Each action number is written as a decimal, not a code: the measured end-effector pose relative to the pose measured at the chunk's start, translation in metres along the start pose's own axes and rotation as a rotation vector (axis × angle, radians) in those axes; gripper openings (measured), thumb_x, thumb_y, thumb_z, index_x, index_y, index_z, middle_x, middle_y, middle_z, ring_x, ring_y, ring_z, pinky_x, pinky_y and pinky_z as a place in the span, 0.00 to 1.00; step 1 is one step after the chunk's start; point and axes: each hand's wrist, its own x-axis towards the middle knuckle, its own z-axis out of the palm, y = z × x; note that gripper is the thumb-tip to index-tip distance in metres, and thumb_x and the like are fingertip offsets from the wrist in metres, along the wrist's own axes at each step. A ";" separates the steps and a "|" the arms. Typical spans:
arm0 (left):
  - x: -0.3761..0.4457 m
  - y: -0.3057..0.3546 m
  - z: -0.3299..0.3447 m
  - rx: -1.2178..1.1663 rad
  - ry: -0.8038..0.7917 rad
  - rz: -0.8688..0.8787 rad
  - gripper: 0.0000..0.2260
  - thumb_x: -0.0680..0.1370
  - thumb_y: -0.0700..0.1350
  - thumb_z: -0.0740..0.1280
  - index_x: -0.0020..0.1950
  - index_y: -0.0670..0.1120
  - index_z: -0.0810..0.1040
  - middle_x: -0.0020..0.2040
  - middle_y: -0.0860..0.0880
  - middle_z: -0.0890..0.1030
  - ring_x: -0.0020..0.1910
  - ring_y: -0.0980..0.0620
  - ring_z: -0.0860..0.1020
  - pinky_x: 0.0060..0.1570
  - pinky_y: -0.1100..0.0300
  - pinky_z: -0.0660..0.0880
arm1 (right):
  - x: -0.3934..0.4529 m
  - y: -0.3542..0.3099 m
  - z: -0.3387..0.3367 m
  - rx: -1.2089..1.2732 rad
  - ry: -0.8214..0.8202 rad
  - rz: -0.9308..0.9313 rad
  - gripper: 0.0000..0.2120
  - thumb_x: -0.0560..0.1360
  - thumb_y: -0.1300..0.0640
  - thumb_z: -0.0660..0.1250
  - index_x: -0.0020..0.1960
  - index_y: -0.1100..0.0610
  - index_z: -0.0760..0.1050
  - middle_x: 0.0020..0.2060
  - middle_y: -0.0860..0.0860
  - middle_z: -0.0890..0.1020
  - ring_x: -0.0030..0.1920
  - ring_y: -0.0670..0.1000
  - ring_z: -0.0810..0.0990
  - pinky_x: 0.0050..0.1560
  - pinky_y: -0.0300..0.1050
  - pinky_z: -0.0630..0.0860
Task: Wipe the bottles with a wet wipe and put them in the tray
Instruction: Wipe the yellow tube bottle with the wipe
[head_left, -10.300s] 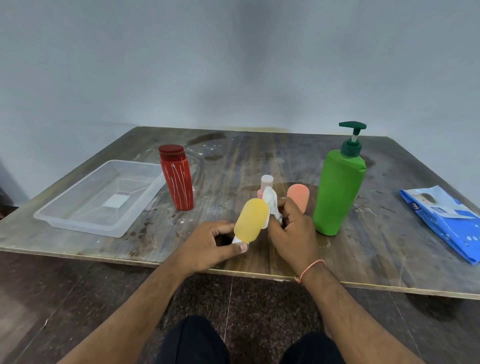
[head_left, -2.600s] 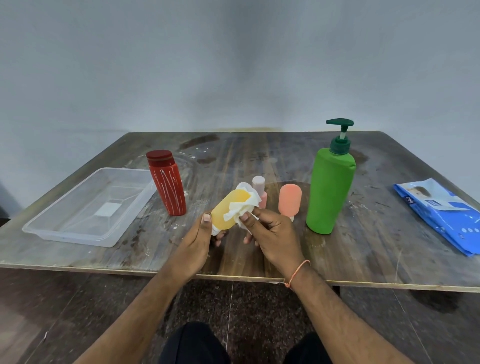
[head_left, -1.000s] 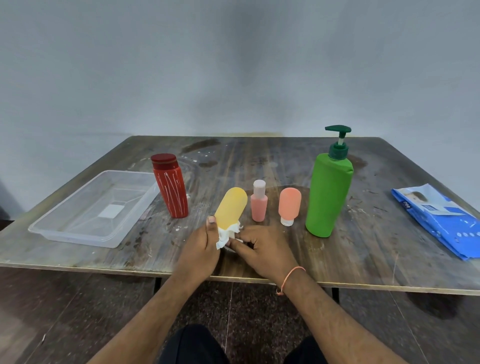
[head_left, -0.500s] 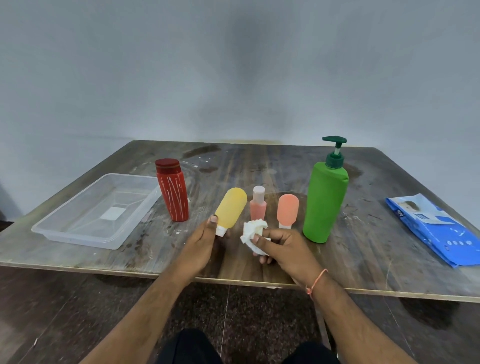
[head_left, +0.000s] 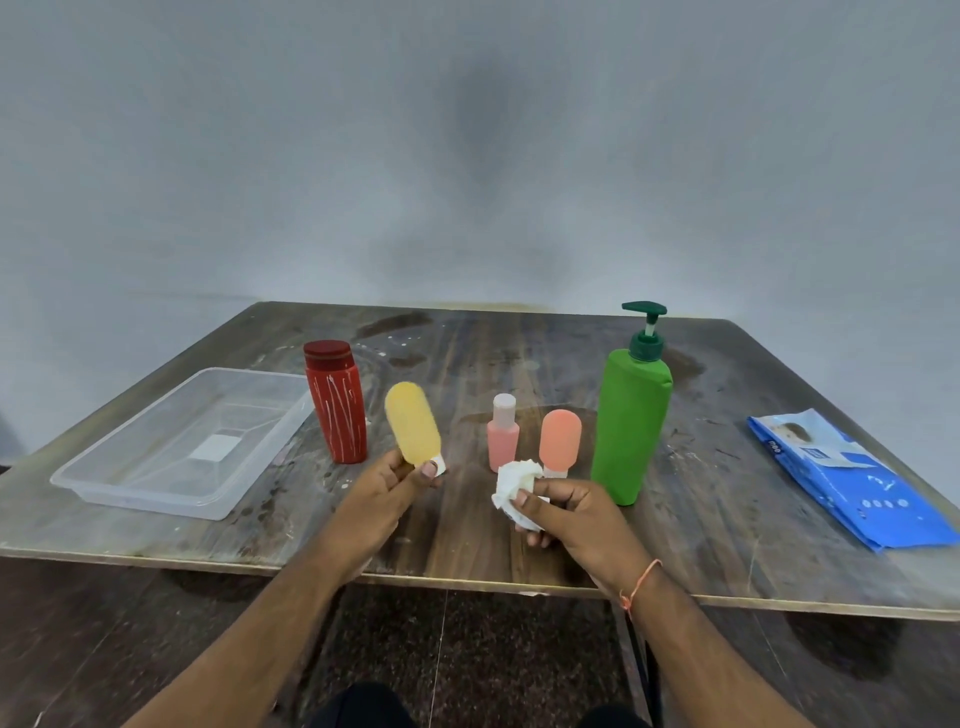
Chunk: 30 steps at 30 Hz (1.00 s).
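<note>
Head view: left hand (head_left: 387, 486) pinches yellow bottle (head_left: 413, 423) by its white cap end, body tilted up and left, lifted off table (head_left: 467, 535), just right of red bottle (head_left: 336, 400). Right hand (head_left: 576, 512) closed around crumpled wet wipe (head_left: 511, 480), near table's front edge. Pink bottle (head_left: 503, 434), peach bottle (head_left: 559, 441), green pump bottle (head_left: 631, 415) stand upright in a row. Clear tray (head_left: 156, 486) far left holds no bottles. Blue wipes pack (head_left: 852, 483) far right.
</note>
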 end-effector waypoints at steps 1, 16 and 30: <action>0.004 -0.002 -0.001 0.041 -0.003 -0.008 0.24 0.79 0.58 0.72 0.71 0.51 0.74 0.62 0.52 0.86 0.63 0.54 0.83 0.67 0.54 0.75 | -0.002 -0.001 -0.003 -0.001 0.000 0.001 0.09 0.80 0.54 0.73 0.53 0.57 0.89 0.38 0.56 0.86 0.33 0.49 0.78 0.35 0.40 0.74; 0.064 0.003 -0.001 0.672 -0.139 0.068 0.13 0.80 0.47 0.75 0.62 0.55 0.76 0.56 0.63 0.80 0.54 0.68 0.78 0.61 0.63 0.76 | -0.011 0.002 -0.021 -0.082 0.040 -0.009 0.06 0.80 0.57 0.74 0.53 0.55 0.89 0.40 0.48 0.88 0.32 0.48 0.79 0.35 0.40 0.74; 0.081 -0.010 0.000 0.692 -0.139 0.130 0.20 0.80 0.48 0.75 0.69 0.47 0.75 0.65 0.50 0.82 0.64 0.52 0.80 0.68 0.46 0.77 | -0.004 0.006 -0.023 -0.082 0.011 0.010 0.06 0.79 0.55 0.75 0.53 0.54 0.89 0.38 0.54 0.87 0.33 0.48 0.79 0.35 0.39 0.75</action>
